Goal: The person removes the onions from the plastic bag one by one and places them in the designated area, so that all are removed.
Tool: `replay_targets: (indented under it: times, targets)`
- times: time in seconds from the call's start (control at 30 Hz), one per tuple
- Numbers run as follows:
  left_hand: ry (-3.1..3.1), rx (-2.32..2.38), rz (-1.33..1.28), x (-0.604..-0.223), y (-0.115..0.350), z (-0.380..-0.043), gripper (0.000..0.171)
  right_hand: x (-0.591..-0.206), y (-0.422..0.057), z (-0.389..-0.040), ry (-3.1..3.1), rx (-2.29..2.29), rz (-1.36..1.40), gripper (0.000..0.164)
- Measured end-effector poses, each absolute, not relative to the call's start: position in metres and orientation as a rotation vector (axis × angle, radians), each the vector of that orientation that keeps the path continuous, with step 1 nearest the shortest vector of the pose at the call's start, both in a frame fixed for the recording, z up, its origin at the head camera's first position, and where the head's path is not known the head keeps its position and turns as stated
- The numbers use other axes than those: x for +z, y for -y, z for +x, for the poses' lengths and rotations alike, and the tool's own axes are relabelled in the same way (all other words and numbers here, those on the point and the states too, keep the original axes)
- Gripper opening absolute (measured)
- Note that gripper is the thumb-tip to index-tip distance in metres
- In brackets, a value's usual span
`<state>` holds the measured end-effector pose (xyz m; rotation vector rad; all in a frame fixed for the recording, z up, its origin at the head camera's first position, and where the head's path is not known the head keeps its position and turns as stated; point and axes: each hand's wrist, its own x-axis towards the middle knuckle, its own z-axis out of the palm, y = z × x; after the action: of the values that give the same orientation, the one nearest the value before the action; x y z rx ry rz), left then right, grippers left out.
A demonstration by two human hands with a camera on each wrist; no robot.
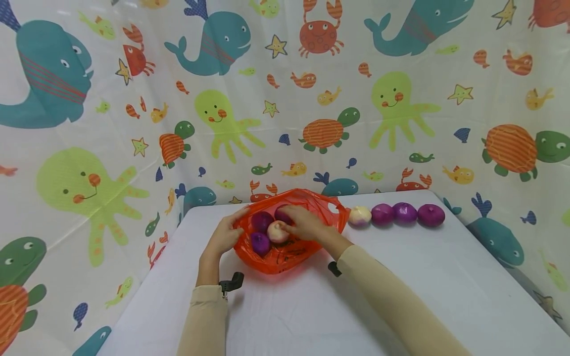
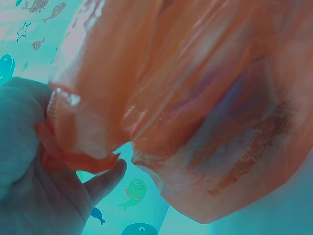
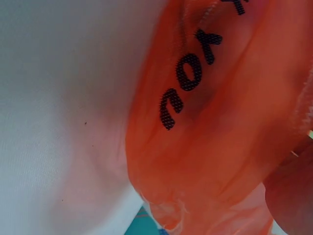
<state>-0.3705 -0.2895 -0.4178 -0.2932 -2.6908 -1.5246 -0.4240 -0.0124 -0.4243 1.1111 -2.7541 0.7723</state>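
Note:
A red plastic bag (image 1: 285, 262) lies with its mouth spread wide on the table. Inside it are red onions (image 1: 261, 243) and one pale onion (image 1: 278, 232). My left hand (image 1: 224, 236) grips the bag's left edge; the left wrist view shows its thumb by the bag's handle (image 2: 88, 159). Reaching in from the right, my right hand (image 1: 307, 225) has its fingers curled over a red onion (image 1: 281, 213) at the back, the thumb close to the pale onion. That hand hides part of the contents. Mostly bag film (image 3: 205, 147) fills the right wrist view.
To the bag's right, a row stands near the table's back edge: a pale onion (image 1: 359, 216), then several red onions (image 1: 405, 213). White cloth covers the table (image 1: 285, 316). A curtain (image 1: 276, 168) printed with sea animals hangs behind and at the sides.

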Motion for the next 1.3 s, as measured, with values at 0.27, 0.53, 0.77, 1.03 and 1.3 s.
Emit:
replay_targets:
  times: [0.27,0.53,0.77,1.03,1.3]
  targets:
    - [2.671,-1.527,-0.296,-0.418,0.290,-0.371,0.069,-0.431,0.020,-0.427,2.811,0.706,1.165,0.055]
    - [2.672,-1.560,-0.274,-0.418,0.290,-0.370,0.069,-0.437,0.026,-0.427,2.854,0.672,1.229,0.061]
    - [2.680,-1.558,-0.269,-0.417,0.289,-0.369,0.069,-0.438,0.027,-0.424,2.890,0.626,1.239,0.057]
    - [2.679,-1.560,-0.280,-0.416,0.288,-0.370,0.069,-0.439,0.027,-0.420,2.907,0.626,1.219,0.054]
    - [2.682,-1.568,-0.257,-0.417,0.289,-0.370,0.069,-0.443,0.028,-0.418,2.918,0.683,1.218,0.054]
